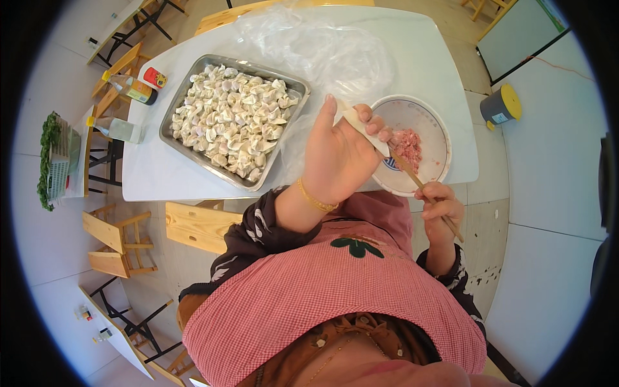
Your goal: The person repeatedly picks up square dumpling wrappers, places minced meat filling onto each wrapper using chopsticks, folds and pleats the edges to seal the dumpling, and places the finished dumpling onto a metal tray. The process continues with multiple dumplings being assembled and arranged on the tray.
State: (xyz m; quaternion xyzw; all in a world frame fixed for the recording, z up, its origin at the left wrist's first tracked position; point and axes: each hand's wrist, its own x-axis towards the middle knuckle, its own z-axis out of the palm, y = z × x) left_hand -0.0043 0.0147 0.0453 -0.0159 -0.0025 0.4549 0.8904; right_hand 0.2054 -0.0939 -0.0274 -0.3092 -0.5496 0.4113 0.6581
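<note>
My left hand (346, 150), palm up, holds pale dough wrappers (362, 126) under its curled fingers, above the left rim of a white bowl (433, 123). Pink minced meat (409, 147) lies in this bowl. With my right hand (441, 209), at the bowl's near edge, I grip a thin wooden stick (411, 174), perhaps a chopstick. Its upper end reaches the wrappers and the edge of the meat; what is on its tip is hard to see. To the left, a rectangular metal tray (167, 123) holds many folded dumplings (232, 121), heaped close together.
Crumpled clear plastic (319, 48) covers the table (425, 38) behind the tray and bowl. Two yellow-capped bottles (135, 89) (121, 129) and a red can (154, 77) stand at the left edge. A wooden stool (200, 225) is near my left elbow.
</note>
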